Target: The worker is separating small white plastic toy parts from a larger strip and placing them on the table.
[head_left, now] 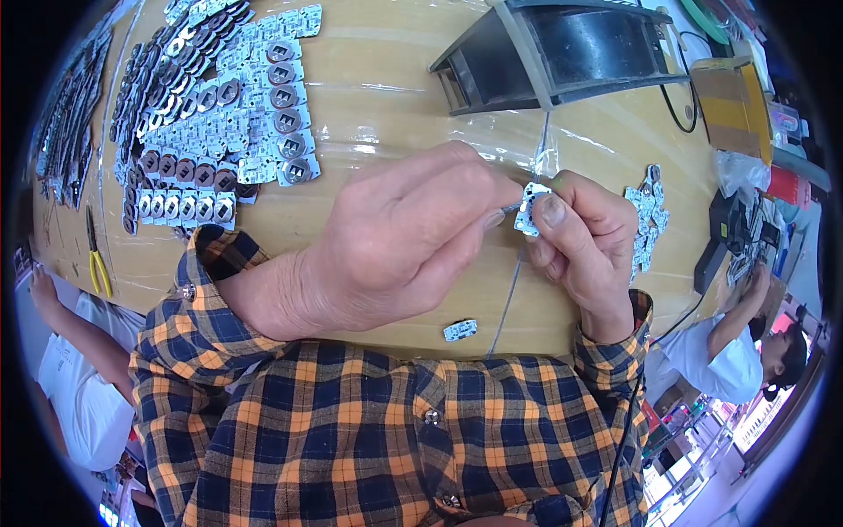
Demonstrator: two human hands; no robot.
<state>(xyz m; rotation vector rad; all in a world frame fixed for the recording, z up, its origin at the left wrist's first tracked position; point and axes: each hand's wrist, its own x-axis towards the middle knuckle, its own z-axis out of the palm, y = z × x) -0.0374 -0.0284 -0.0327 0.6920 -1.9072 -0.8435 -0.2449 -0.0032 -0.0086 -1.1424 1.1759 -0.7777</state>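
Pinched between thumb and fingers of my right hand (pixel 587 235) is a small white circuit board (pixel 526 216), held upright above the table. My left hand (pixel 408 233) is closed, its fingertips right at the board's left side. A thin greyish bit shows between those fingertips and the board; what it is I cannot make out. Below, close to my shirt, one more small circuit board (pixel 459 329) lies on the table. Many like it, several with round metal discs, lie in overlapping rows (pixel 285 110) at the left. A smaller heap of boards (pixel 648 215) lies right of my right hand.
A black box-shaped device (pixel 562 57) with a cable stands at the back. Yellow-handled pliers (pixel 98 263) lie at the far left, near dark stacked strips (pixel 70 132). A cardboard box (pixel 731 105) stands at the right. Other people sit at both sides.
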